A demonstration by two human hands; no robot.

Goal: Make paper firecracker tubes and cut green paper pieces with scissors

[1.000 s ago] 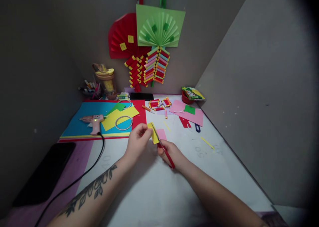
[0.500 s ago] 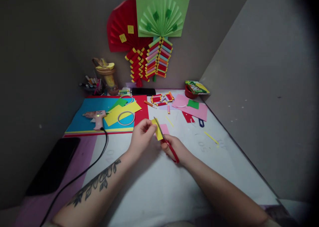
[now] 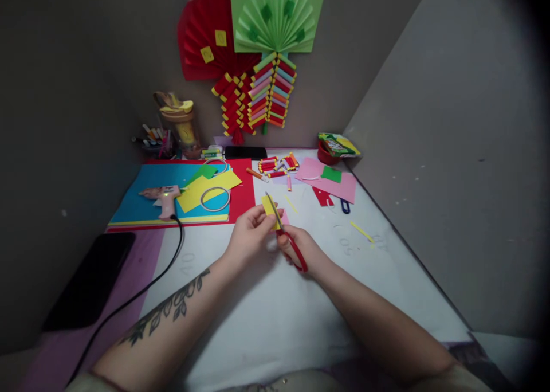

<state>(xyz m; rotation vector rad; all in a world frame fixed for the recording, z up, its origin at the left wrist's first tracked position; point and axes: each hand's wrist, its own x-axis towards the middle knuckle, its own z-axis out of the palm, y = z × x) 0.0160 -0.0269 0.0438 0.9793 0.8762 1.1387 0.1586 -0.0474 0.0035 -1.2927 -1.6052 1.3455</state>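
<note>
My left hand (image 3: 249, 234) pinches a small yellow piece of paper (image 3: 270, 207) above the white table. My right hand (image 3: 301, 249) grips red-handled scissors (image 3: 289, 240) whose blades run up through the yellow paper. A small pink paper scrap (image 3: 283, 214) lies on the table right behind the yellow piece. Both hands sit close together near the middle of the table.
A pink glue gun (image 3: 163, 197) with a black cord lies on stacked blue, yellow and red sheets (image 3: 150, 180) at left. A black phone (image 3: 90, 280) is near left. Small paper rolls (image 3: 277, 165), pink paper (image 3: 330, 183), a red bowl (image 3: 329, 151) and wall decorations (image 3: 258, 65) stand behind.
The scissors have advanced further along the yellow paper, and both hands have drifted slightly away from me. The view has tilted down a little.
</note>
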